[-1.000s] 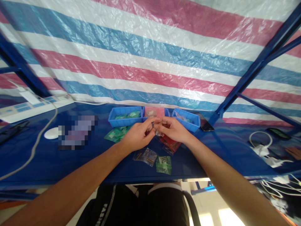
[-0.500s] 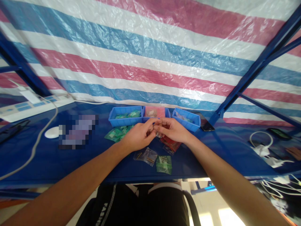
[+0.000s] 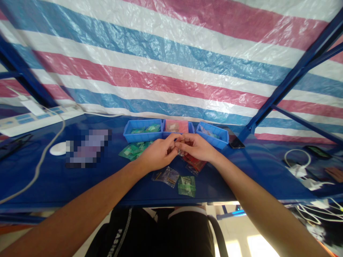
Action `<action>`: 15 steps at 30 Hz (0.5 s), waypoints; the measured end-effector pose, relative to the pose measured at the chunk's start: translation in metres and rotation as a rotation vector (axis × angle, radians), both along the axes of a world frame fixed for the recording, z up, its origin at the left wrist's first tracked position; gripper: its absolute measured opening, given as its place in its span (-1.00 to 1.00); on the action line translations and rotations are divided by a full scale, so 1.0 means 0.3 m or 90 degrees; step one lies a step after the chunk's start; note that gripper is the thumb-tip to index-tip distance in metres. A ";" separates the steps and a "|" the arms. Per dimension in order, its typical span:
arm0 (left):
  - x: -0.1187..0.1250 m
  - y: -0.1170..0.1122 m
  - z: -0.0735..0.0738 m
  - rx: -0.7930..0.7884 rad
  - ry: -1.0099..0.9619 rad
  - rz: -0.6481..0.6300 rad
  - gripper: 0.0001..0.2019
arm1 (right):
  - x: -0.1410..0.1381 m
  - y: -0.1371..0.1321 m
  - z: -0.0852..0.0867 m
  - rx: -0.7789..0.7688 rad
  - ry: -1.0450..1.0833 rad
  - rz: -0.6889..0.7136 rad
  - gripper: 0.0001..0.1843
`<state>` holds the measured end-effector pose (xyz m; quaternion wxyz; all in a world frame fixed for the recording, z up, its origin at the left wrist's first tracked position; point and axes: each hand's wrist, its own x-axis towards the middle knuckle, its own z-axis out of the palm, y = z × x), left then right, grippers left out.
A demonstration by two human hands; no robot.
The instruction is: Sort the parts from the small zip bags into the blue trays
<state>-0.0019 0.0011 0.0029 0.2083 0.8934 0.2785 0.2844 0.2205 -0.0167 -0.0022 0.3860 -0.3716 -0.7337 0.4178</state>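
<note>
My left hand [image 3: 158,154] and my right hand [image 3: 195,146] meet over the blue table [image 3: 227,178], fingers pinched together on a small clear packet [image 3: 180,147] between them. Under my right hand lie red packets [image 3: 196,164]. Green packets [image 3: 133,150] lie to the left of my left hand. Nearer me on the table are clear packets [image 3: 166,176] and one green packet [image 3: 187,185]. Behind my hands stand three blue trays: the left tray [image 3: 142,136] with green packets, the middle tray [image 3: 190,126] with pink ones, the right tray [image 3: 217,142] with clear ones.
A striped tarp [image 3: 171,71] hangs behind the table. A dark phone [image 3: 235,142] lies right of the trays. A white power strip [image 3: 34,119], a white cable [image 3: 40,160] and a white round object [image 3: 58,148] sit at the left. White chargers and cables [image 3: 302,171] lie at the right.
Both hands stay pinched on the small packet in the same spot. The view has shifted only slightly.
</note>
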 end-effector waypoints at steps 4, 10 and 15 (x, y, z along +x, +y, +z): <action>0.003 0.001 0.000 0.011 0.035 -0.004 -0.62 | 0.005 -0.004 0.000 0.032 -0.055 -0.034 -0.69; 0.007 0.006 -0.006 0.091 0.093 -0.046 -0.72 | 0.007 -0.007 0.001 0.071 -0.122 -0.021 -0.83; 0.006 0.009 -0.007 0.104 0.053 -0.053 -0.67 | 0.006 -0.003 0.011 0.065 -0.095 -0.022 -0.79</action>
